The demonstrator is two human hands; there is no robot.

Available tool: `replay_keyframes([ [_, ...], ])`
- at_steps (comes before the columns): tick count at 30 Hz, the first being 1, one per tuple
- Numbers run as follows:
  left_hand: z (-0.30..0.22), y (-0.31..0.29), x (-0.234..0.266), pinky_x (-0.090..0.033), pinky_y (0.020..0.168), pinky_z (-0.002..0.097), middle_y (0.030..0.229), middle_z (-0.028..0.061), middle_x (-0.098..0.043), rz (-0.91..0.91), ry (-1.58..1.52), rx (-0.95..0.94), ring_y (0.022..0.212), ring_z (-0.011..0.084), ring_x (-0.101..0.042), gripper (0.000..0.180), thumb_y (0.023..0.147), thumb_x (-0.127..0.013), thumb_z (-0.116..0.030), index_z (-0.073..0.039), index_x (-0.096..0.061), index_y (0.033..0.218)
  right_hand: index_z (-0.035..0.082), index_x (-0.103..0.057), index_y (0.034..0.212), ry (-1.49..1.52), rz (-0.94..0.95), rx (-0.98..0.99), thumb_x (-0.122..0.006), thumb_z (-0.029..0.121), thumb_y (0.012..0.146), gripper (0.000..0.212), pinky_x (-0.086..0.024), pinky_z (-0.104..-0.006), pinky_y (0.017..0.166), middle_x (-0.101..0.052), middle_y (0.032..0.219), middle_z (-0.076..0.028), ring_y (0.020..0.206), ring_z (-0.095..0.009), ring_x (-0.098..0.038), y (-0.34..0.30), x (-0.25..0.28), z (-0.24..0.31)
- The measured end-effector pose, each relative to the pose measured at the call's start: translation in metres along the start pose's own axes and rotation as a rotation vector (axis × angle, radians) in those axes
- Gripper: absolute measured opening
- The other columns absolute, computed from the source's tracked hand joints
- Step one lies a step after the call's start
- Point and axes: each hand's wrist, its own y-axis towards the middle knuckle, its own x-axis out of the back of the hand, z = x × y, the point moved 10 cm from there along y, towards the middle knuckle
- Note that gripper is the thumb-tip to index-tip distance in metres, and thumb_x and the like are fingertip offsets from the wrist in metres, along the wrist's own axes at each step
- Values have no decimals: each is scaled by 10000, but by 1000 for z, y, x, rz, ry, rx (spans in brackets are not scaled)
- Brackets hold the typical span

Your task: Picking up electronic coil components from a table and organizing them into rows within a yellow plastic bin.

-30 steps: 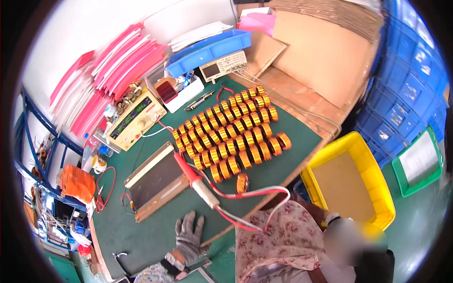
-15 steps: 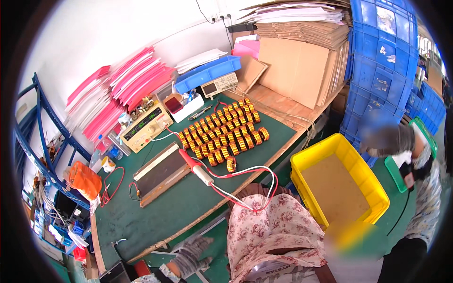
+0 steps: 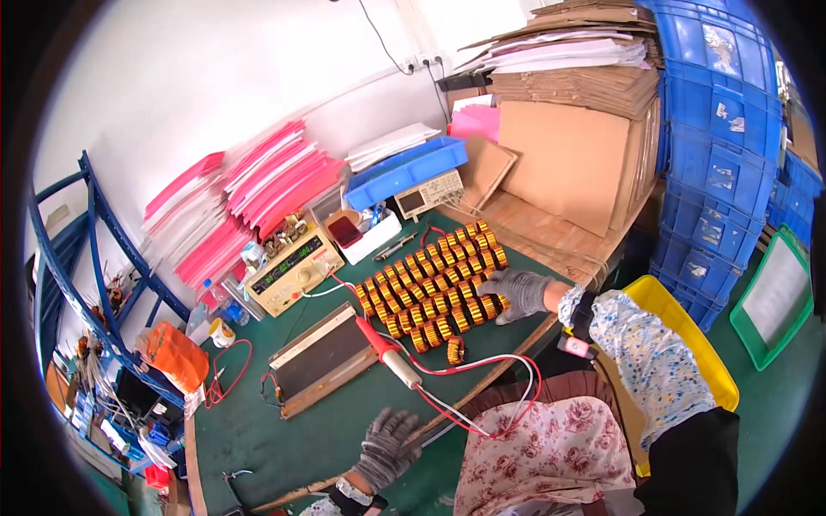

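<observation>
Head view: the left hand (image 3: 389, 447) is lying flat on the green surface (image 3: 258, 430), fingers spread wide and gripping nothing, near the red-handled probe (image 3: 387, 354) (red cable attached). The right hand (image 3: 519, 292) is resting on the rows of yellow coils (image 3: 430, 288), fingers loosely spread over the nearest row; whether they are gripping a coil cannot be determined.

I count 2 gloved hands, my left hand (image 3: 387, 447) and right hand (image 3: 516, 292), 1 red test probe (image 3: 383, 351), 1 yellow bin (image 3: 680, 331), and 2 bench meters (image 3: 292, 271).
</observation>
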Motion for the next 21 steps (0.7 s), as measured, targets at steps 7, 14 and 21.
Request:
replay_keyframes([
  [7, 67, 46, -22, -268, 981, 500, 1277, 161, -402, -28, -1, 154, 1198, 386, -324, 686, 703, -619, -357, -85, -380, 1285, 139, -470, 1195, -186, -49, 12, -665, 408, 674, 618, -412, -428, 836, -498, 1097, -126, 981, -311, -486, 17, -26, -30],
  [14, 72, 79, -26, -174, 1021, 498, 1328, 180, -318, -3, 62, 194, 1225, 371, -278, 678, 749, -554, -366, -50, -329, 1306, 149, -520, 1123, -110, -401, 202, -686, 419, 651, 569, -464, -402, 687, -521, 1037, -118, 838, -316, -536, 4, -16, -51],
  [21, 69, 86, -33, -167, 1024, 501, 1320, 191, -321, 92, 112, 232, 1224, 380, -273, 687, 734, -560, -385, -51, -347, 1296, 87, -532, 1027, 60, -688, 236, -712, 264, 675, 433, -490, -335, 570, -576, 909, -102, 688, -260, -589, -29, 24, -46],
])
